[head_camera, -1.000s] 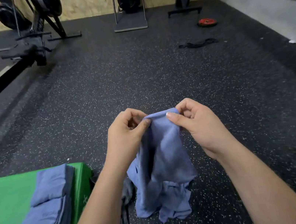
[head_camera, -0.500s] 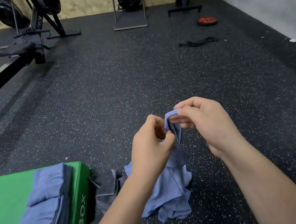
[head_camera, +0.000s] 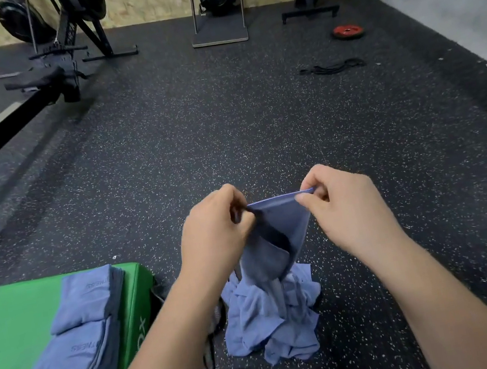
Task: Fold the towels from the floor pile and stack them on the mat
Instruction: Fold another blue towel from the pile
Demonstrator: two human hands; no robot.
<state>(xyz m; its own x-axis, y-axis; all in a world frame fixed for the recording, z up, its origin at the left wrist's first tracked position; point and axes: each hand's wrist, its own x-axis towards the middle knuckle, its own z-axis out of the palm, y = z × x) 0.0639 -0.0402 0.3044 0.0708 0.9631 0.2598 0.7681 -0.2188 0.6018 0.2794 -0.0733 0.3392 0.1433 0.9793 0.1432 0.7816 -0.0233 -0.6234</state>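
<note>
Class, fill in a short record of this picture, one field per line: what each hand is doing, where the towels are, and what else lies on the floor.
Left hand: pinches the top edge of the blue towel
Right hand: pinches the same edge, further along
Held towel: edge stretched between both hands, rest hanging towards the pile
Floor pile: crumpled blue towels below the hands
Folded towels: on the green mat, at the person's left
Elsewhere on floor: red weight plate, black band
</note>
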